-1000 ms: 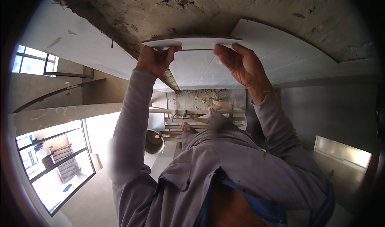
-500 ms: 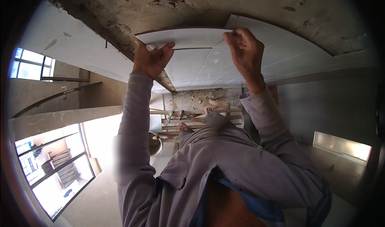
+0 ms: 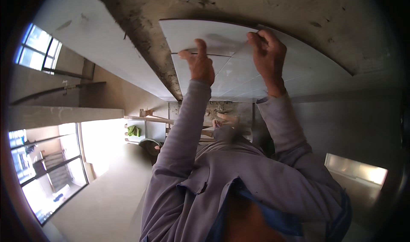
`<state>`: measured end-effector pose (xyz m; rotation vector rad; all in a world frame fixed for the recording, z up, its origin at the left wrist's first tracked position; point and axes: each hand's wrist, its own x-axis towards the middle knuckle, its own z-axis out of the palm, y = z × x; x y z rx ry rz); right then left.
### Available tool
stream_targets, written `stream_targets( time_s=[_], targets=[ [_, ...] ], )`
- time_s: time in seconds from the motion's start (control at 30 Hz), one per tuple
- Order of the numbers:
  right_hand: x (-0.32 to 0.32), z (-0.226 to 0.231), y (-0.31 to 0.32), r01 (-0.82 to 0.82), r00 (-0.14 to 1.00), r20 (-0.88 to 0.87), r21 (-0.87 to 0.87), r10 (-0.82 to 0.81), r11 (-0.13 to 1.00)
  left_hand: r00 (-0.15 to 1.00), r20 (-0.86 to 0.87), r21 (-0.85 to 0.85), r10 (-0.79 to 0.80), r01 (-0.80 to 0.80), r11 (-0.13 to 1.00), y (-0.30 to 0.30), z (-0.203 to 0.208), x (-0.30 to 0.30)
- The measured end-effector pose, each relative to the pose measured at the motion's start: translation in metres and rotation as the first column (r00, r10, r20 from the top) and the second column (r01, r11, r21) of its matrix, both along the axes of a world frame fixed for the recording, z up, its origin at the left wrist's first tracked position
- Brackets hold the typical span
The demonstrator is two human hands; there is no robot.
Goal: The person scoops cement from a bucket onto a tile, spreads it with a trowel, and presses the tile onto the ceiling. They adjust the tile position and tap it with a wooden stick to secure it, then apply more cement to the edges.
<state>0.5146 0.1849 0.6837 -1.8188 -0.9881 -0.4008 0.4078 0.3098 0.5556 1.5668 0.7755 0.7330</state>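
A pale wall tile [image 3: 175, 33] lies against the rough wall above rows of matching tiles [image 3: 245, 75]. A thin dark joint runs under its lower edge. My left hand [image 3: 201, 66] is at that lower edge, its thumb and a finger spread apart and up against the tile face, gripping nothing. At the tile's upper right corner, beside the neighbouring tile, is my right hand [image 3: 269, 56]. Its fingers are curled in with the thumb close to them; what lies between the fingertips is hidden.
Bare, pitted wall [image 3: 239, 4] lies beyond the tiles, with a rough gap along the left. Below are wooden planks [image 3: 149, 119], a bucket [image 3: 150, 146], a green cloth [image 3: 133, 131] on a pale tile, and my foot. A window [image 3: 47, 169] stands at left.
My left hand has left the tile's left end and moved right, to its lower edge. The tile now lies flatter against the wall. My right hand has stayed near the corner.
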Motion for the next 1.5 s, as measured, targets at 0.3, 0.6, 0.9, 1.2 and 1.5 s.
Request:
stream_targets(
  time_s=[0.3,0.6,0.9,1.2,1.5],
  targets=[
    [0.004,0.006,-0.002,0.036,0.997,-0.064,-0.076,-0.041,0.996,0.833,0.313,-0.708,0.456,-0.116,0.697,-0.02,0.067,0.027],
    [0.01,0.031,-0.005,0.149,0.946,0.321,-0.325,-0.039,0.934,0.794,0.312,-0.685,0.522,-0.194,0.703,-0.018,0.063,0.043],
    [0.024,0.082,-0.029,0.07,0.847,0.526,-0.253,0.076,0.965,0.783,0.363,-0.667,0.505,-0.159,0.727,-0.015,0.062,0.043],
    [0.024,0.097,-0.005,-0.054,0.748,0.547,-0.515,0.377,0.855,0.763,0.349,-0.656,0.544,-0.216,0.723,-0.018,0.066,0.048],
    [-0.012,0.133,0.033,-0.098,0.61,0.593,-0.601,0.525,0.793,0.792,0.26,-0.607,0.552,-0.31,0.732,-0.015,0.058,0.047]
  ],
)
